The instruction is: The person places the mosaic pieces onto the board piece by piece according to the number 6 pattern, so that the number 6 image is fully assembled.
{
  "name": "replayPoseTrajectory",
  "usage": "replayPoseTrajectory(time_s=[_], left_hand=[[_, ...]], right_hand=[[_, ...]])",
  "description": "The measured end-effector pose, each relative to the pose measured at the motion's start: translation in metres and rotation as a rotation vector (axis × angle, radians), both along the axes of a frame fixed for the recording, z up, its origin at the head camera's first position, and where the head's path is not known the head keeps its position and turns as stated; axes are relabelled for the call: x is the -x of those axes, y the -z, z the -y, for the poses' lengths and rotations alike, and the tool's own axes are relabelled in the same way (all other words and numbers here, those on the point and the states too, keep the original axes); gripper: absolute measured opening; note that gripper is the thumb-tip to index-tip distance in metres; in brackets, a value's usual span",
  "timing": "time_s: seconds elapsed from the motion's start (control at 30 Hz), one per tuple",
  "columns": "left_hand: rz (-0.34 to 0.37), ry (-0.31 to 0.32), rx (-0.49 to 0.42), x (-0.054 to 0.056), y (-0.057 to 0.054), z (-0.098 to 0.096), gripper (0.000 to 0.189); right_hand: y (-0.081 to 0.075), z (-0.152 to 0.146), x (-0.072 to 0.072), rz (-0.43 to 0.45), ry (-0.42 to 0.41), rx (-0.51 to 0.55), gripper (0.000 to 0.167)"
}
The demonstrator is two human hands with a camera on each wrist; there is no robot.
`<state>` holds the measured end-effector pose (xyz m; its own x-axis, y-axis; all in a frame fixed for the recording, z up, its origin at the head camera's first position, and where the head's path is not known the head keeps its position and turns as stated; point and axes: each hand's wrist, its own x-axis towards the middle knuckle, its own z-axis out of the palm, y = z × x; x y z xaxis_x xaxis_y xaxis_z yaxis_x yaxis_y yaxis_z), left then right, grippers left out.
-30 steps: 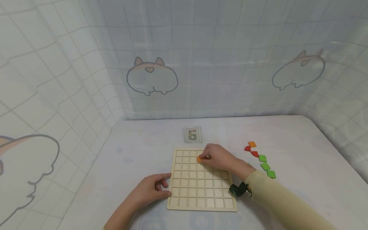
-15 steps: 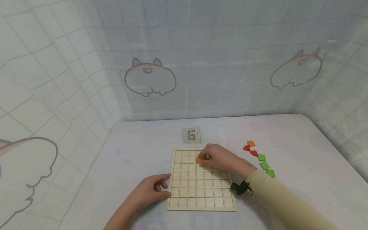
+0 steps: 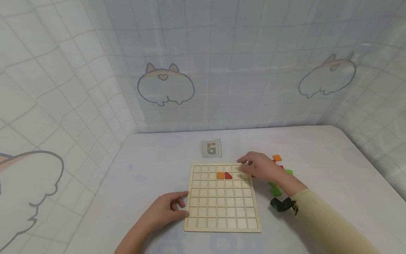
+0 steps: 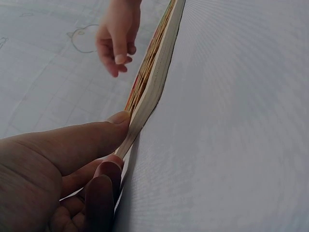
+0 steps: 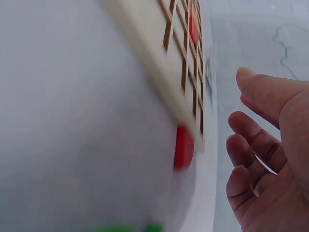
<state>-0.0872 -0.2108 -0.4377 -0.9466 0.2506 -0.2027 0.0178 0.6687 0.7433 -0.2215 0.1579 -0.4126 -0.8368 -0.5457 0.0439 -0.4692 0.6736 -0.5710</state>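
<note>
Head view: a wooden grid board (image 3: 221, 212) lies on the table (image 3: 152, 158), an orange square (image 3: 220, 175) in the second row from its far edge and a red quarter-circle (image 3: 227, 175) in the cell just right of it. The left hand (image 3: 168, 208) touches the board's left edge with spread thumb and forefinger. The right hand (image 3: 261, 167) hovers at the board's far right corner, grip wide. Just beside the right edge lies a red tile (image 5: 183, 150), with green tiles (image 3: 276, 191) near; beyond the far edge lies a patterned card (image 3: 211, 148)
</note>
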Motion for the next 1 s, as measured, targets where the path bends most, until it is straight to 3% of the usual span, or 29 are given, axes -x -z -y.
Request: replayPoseTrajectory(time_s=[0.27,0.5,0.67,1.0], left_hand=[[-0.011,0.005,0.007,0.0,0.001,0.001,0.068],[0.001,0.005,0.005,0.001,0.001,0.0,0.069],[0.003,0.002,0.008,0.001,0.001,0.0,0.068],[0.007,0.0,0.012,0.001,-0.001,-0.001,0.068]], right_hand=[[0.01,-0.033,0.0,0.011,0.108,-0.018,0.031],[0.015,-0.054,0.001,-0.044,0.168,-0.02,0.03],[0.021,-0.068,0.003,-0.094,0.173,-0.031,0.029],[0.024,-0.086,0.007,-0.079,0.23,-0.074,0.032]])
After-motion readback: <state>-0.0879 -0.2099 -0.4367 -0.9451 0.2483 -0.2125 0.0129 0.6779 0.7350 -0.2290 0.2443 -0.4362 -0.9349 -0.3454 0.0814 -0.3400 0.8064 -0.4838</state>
